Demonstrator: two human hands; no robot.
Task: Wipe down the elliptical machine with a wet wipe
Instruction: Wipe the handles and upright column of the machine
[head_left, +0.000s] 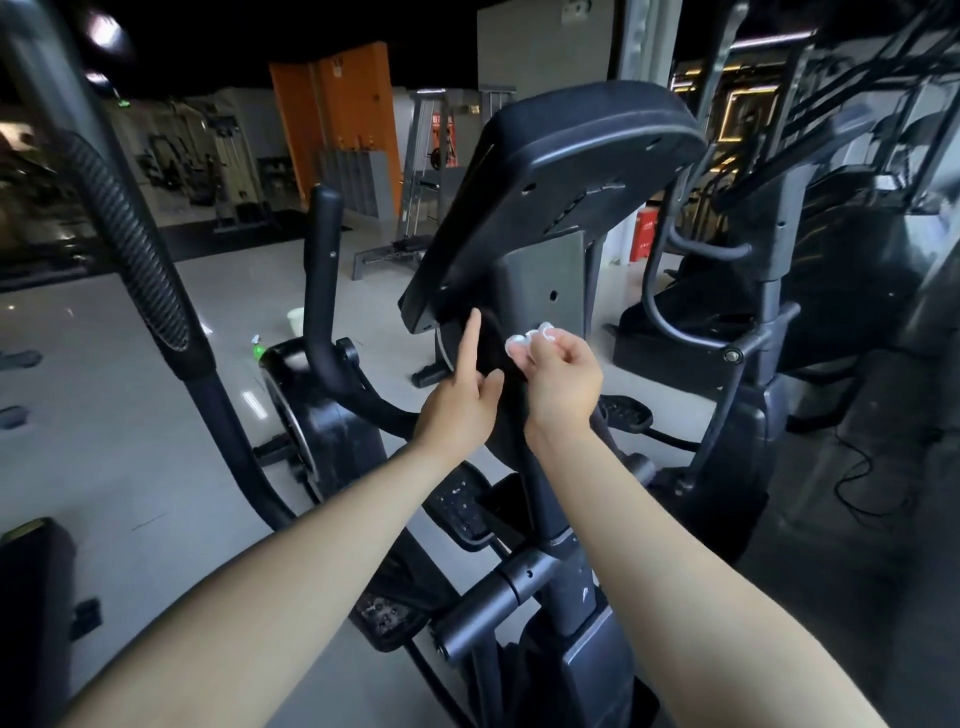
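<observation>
The dark elliptical machine (540, 208) stands in front of me, its console seen from behind and tilted. My right hand (561, 379) pinches a small crumpled white wet wipe (530, 338) just below the console, close to the grey upright post (550, 280). My left hand (460, 395) is beside it with the index finger stretched up, its tip touching the underside of the console's lower edge; the other fingers are curled and hold nothing.
A ribbed black handlebar (124, 239) arcs down at the left, and a shorter black handle (322, 270) stands behind it. Pedals (462, 504) lie below my arms. Another machine (779, 291) crowds the right side. A green bottle (258, 349) and pale bucket (296, 319) sit on the floor.
</observation>
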